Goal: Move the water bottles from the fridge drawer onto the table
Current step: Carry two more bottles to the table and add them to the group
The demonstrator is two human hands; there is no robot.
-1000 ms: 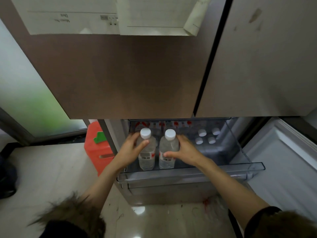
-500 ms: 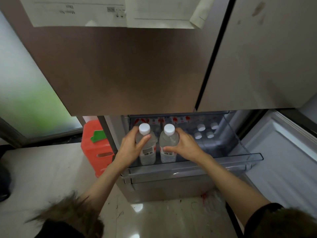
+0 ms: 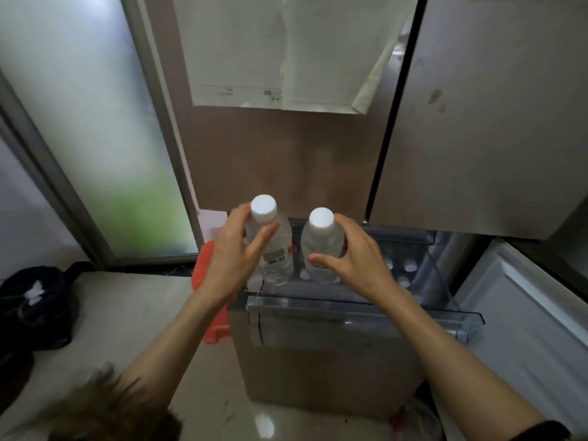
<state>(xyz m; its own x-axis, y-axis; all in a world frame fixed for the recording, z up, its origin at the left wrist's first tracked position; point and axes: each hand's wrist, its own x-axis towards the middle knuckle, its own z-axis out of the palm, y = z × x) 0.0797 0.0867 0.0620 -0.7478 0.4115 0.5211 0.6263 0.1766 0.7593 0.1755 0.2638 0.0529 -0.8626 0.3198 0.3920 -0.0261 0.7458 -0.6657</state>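
Nearest the camera, two bare forearms reach forward from the bottom edge over a pale, glossy floor (image 3: 133, 316). Just beyond them the clear plastic front wall of the fridge drawer (image 3: 359, 313) stands pulled out, with the drawer's brown outer panel below it. Above that front wall the left hand (image 3: 237, 256) curls round the left water bottle (image 3: 275, 249), thumb across the near side of the clear body and fingers wrapped behind it below the white cap. Beside it the right hand (image 3: 356, 259) grips the right water bottle (image 3: 322, 246) in the same way, thumb in front near the label and fingers round the far side. Both bottles are upright, close together but apart, and held over the open drawer with their bases above its rim. Deeper in the drawer, to the right of the right hand, several white caps of more bottles (image 3: 409, 265) show. Left of the drawer stands an orange-red container (image 3: 206, 265). Farther back rise the brown fridge doors (image 3: 280, 160) with white paper sheets (image 3: 276, 52) stuck on, and a frosted glass door (image 3: 105, 128) at left.
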